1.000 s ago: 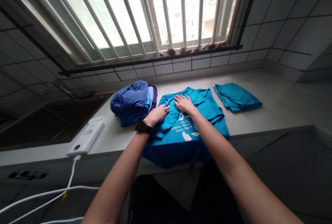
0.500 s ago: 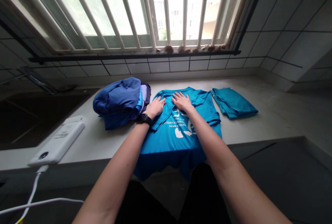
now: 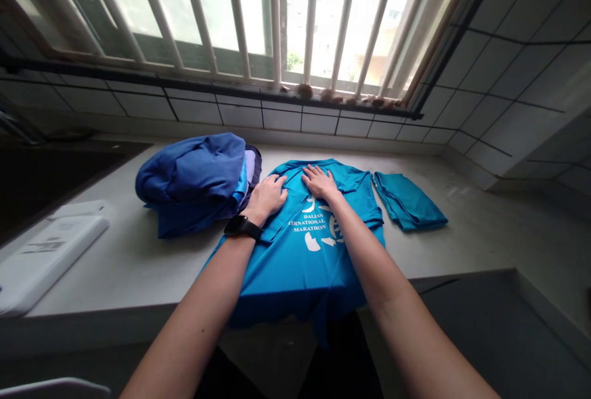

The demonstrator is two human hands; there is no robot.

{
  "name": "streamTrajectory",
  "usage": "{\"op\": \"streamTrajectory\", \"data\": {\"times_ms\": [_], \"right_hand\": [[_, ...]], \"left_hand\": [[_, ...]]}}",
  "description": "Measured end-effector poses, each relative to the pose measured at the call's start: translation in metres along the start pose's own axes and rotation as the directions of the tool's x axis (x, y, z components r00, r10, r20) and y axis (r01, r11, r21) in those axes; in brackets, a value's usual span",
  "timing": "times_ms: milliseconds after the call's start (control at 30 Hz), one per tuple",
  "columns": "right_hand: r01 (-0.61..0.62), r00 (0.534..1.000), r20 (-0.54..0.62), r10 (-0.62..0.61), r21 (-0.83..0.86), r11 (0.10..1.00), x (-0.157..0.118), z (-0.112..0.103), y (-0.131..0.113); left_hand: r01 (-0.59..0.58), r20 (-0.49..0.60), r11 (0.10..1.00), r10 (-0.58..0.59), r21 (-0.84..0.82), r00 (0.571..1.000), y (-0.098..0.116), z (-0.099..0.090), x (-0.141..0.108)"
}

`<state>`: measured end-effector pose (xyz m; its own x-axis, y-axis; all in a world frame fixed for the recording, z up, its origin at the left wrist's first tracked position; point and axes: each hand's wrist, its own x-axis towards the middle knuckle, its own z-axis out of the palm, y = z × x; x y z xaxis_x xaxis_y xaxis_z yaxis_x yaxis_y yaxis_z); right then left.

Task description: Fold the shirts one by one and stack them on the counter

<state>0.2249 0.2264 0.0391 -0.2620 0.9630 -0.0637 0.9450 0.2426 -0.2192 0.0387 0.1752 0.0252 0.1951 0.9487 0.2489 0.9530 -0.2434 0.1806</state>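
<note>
Left grip [image 3: 265, 199] open, palm flat on blue marathon T-shirt [image 3: 298, 282]. Right grip [image 3: 320, 181] open too, flat on same shirt, nothing clenched.

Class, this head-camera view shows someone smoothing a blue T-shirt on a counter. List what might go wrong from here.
The blue Dalian marathon T-shirt hangs over the front edge of the counter, so it might slide off and fall. The left hand lies right beside the dark blue clothes pile, and a careless sideways push could topple that pile toward the dark sink.
</note>
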Motion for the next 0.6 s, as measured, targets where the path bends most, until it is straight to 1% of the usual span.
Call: {"op": "streamTrajectory", "data": {"times_ms": [133, 200, 233, 300, 333, 367, 400, 467, 500, 533, 600], "right_hand": [[0.009, 1.000, -0.022, -0.008, 0.026, 1.000, 0.007, -0.002, 0.001], [0.057, 0.998, -0.027, -0.055, 0.069, 0.996, 0.010, -0.008, 0.006], [0.086, 0.995, -0.050, -0.081, 0.095, 0.992, 0.011, -0.013, 0.011], [0.105, 0.984, -0.158, -0.085, 0.126, 0.986, 0.011, -0.024, 0.026], [0.074, 0.973, -0.228, -0.044, 0.127, 0.989, 0.010, -0.029, 0.036], [0.011, 0.957, -0.288, 0.025, 0.125, 0.992, 0.008, -0.034, 0.047], [-0.073, 0.941, -0.319, 0.110, 0.127, 0.989, 0.006, -0.038, 0.058], [-0.225, 0.920, -0.290, 0.262, 0.155, 0.962, 0.000, -0.043, 0.079], [-0.272, 0.916, -0.251, 0.311, 0.179, 0.945, -0.003, -0.044, 0.088], [-0.299, 0.917, -0.209, 0.339, 0.203, 0.933, -0.005, -0.045, 0.095], [-0.310, 0.927, -0.141, 0.348, 0.238, 0.921, -0.009, -0.047, 0.103]], "left_hand": [[0.036, -0.007, 0.999, -0.036, -0.004, 0.999, 0.000, -0.001, -0.002], [0.053, -0.025, 0.998, -0.053, -0.015, 0.998, 0.000, 0.000, -0.002], [0.064, -0.036, 0.998, -0.065, -0.023, 0.997, 0.000, 0.001, -0.001], [0.096, -0.050, 0.994, -0.098, -0.044, 0.994, -0.001, 0.004, 0.001], [0.113, -0.047, 0.992, -0.116, -0.059, 0.992, -0.001, 0.005, 0.003], [0.127, -0.040, 0.989, -0.131, -0.079, 0.991, -0.002, 0.007, 0.004], [0.136, -0.036, 0.985, -0.141, -0.106, 0.989, -0.002, 0.007, 0.006], [0.138, -0.044, 0.974, -0.149, -0.179, 0.988, -0.004, 0.008, 0.010], [0.143, -0.054, 0.965, -0.158, -0.221, 0.986, -0.005, 0.007, 0.011], [0.149, -0.064, 0.953, -0.172, -0.265, 0.983, -0.006, 0.007, 0.012], [0.164, -0.072, 0.922, -0.201, -0.351, 0.977, -0.009, 0.006, 0.014]]}}
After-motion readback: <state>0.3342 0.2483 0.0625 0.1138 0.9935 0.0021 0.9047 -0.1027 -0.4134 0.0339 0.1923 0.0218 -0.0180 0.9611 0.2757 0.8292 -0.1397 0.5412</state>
